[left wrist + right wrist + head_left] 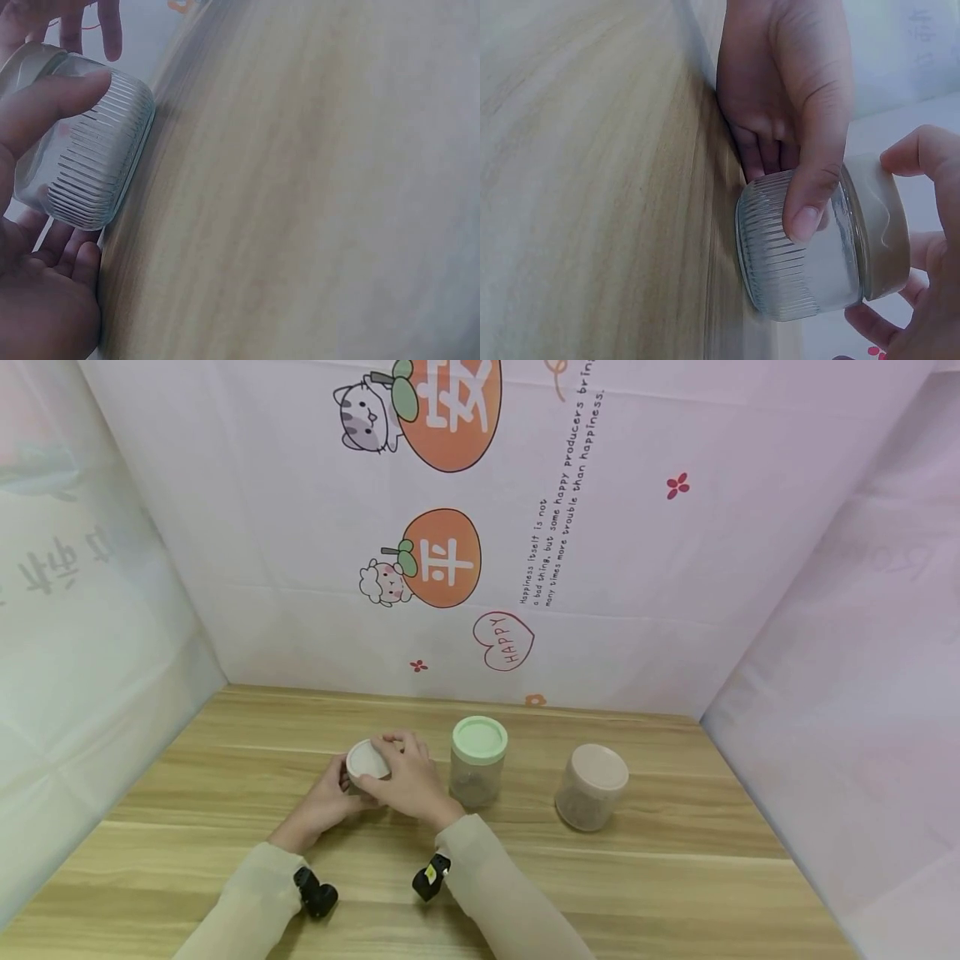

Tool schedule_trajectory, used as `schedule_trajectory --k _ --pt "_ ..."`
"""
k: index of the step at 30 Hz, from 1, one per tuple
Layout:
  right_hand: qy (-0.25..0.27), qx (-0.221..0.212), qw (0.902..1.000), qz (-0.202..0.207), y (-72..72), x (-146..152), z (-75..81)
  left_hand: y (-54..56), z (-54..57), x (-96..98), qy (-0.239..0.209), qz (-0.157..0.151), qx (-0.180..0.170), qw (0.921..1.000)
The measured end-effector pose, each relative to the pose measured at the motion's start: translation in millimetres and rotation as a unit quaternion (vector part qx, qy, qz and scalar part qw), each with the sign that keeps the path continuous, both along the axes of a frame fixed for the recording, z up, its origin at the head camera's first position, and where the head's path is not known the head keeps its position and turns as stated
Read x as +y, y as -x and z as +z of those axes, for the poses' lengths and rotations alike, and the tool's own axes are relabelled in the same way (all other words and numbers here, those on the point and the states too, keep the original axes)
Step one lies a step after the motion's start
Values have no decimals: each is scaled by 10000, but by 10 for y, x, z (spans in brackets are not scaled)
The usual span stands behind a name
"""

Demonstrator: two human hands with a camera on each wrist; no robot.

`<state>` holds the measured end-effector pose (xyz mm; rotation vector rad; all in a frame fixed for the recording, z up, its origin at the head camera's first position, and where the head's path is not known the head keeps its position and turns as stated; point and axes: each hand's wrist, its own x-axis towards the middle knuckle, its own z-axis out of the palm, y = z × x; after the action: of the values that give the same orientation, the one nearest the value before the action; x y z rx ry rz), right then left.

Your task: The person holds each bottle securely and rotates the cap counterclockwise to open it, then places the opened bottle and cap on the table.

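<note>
A small clear ribbed glass jar (780,277) with an off-white lid (366,758) stands upright at the table's left-centre, its base at the tabletop. My left hand (327,802) grips the jar's body, thumb across the glass and fingers curled round the other side. From above and the right, my right hand (414,785) holds the lid by its rim with thumb and fingertips spread around it. In the right wrist view the lid sits on the jar's mouth. Much of the jar is hidden behind both hands in the head view.
Just right of my hands stands a taller jar with a green lid (480,739). Farther right is a jar with a pale beige-pink lid (600,767). The wooden table (675,893) is bounded by white printed cloth (615,652) at the back and sides.
</note>
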<state>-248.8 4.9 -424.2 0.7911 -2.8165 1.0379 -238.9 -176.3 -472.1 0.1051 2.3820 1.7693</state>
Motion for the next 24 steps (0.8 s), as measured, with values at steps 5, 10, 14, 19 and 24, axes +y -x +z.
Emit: schedule_trajectory --k 5,10,14,19,24 --pt "77 -33 10000 42 9 5 -5 1 9 2 11 -16 1 10000" --pt "365 128 9992 71 23 13 -14 -7 11 10 14 -5 -11 10000" --pt "706 315 9970 3 29 1 -26 -19 12 14 -71 -35 -2 10000" --pt "484 579 9967 -300 0 -42 12 -7 3 4 -155 2 47 9999" --pt "-399 1094 9901 -780 -26 -99 20 5 -19 -10 -226 -19 67 9997"
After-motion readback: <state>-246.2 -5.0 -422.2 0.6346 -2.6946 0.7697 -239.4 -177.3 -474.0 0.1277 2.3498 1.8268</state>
